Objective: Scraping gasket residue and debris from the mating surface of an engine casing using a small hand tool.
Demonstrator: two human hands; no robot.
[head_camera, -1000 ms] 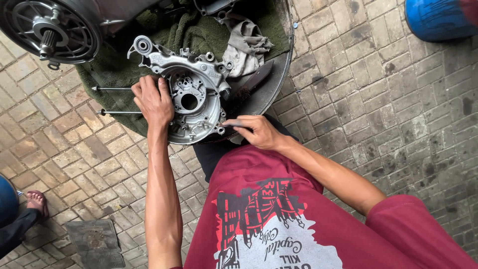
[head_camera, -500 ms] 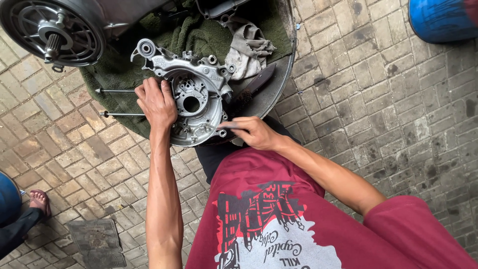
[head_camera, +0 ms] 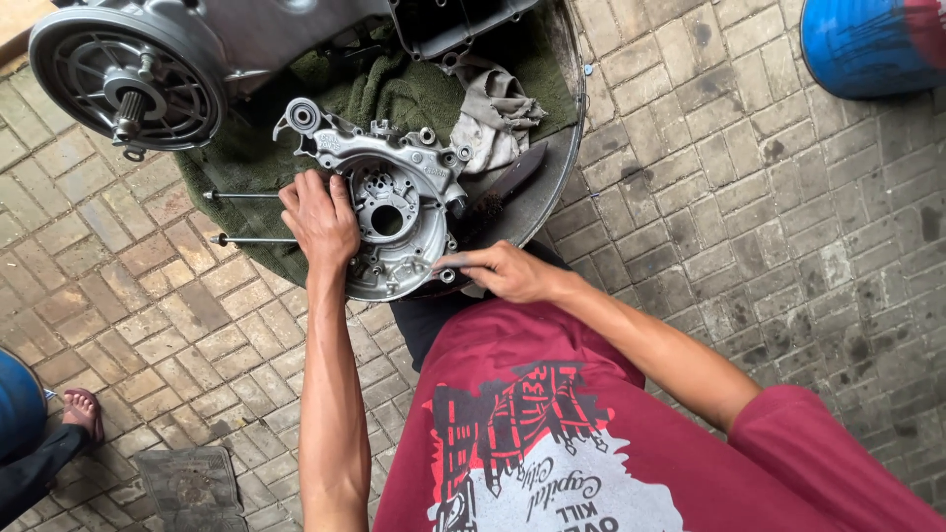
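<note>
Shirt: dark red short-sleeved cotton shirt with a black and white print filled the near edge of the view, worn by the person whose arms reached forward.
Right hand: right hand lay at the lower right rim of the casing, fingers pinched narrow on a small dark tool (too small to tell its kind), its tip touching the rim.
Left hand: left hand rested palm down on the left edge of the casing, fingers spread over the metal and gripping nothing else.
Casing: silver cast-aluminium engine crankcase half with a round centre hole lay flat between the two hands, on the green cloth, its bolt lugs pointing outward.
Rods: two long thin steel studs stuck out to the left, just beyond the left hand, over the paving.
Cloth: dark green towelling cloth spread under the casing, inside a shallow round dark metal pan.
Rag: crumpled grey rag sat on the cloth, just beyond the casing at its upper right.
Engine: large grey engine block with a round finned flywheel cover stood at the far left, near the casing but apart from it.
Ground: grey-brown brick paving ran all around.
Edges: blue plastic drum at the far right corner; another person's sandalled foot at the left edge, well apart.
</note>
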